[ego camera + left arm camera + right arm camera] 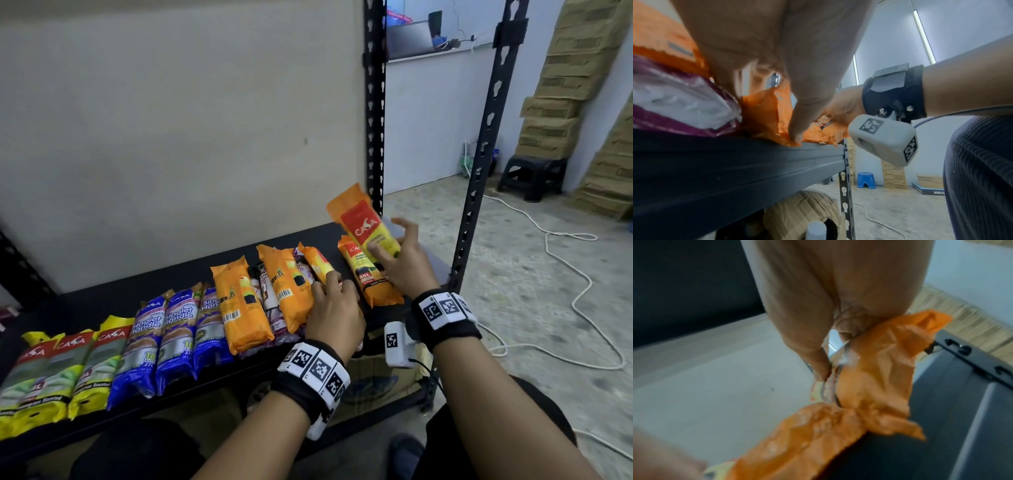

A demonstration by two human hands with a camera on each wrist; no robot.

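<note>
Several orange garbage-bag packs lie side by side on the right part of a black shelf [102,301]. My right hand [390,240] grips one orange pack [359,219] and holds it tilted above the shelf, thumb on its front; the right wrist view shows its crumpled end [875,369] pinched in that hand [833,356]. Under it another orange pack [373,284] lies flat. My left hand [334,284] curls over the near end of a tilted orange-yellow pack [317,262]. In the left wrist view, thumb and fingers [797,126] close on that pack [764,126] at the shelf's front edge.
Blue packs [178,335] and yellow-red packs [51,377] fill the shelf to the left. Black slotted uprights [375,102] [486,137] stand at the shelf's right end. Beyond are stacked cardboard boxes [565,85], a dark stool [531,174] and a white cable [565,274] on the floor.
</note>
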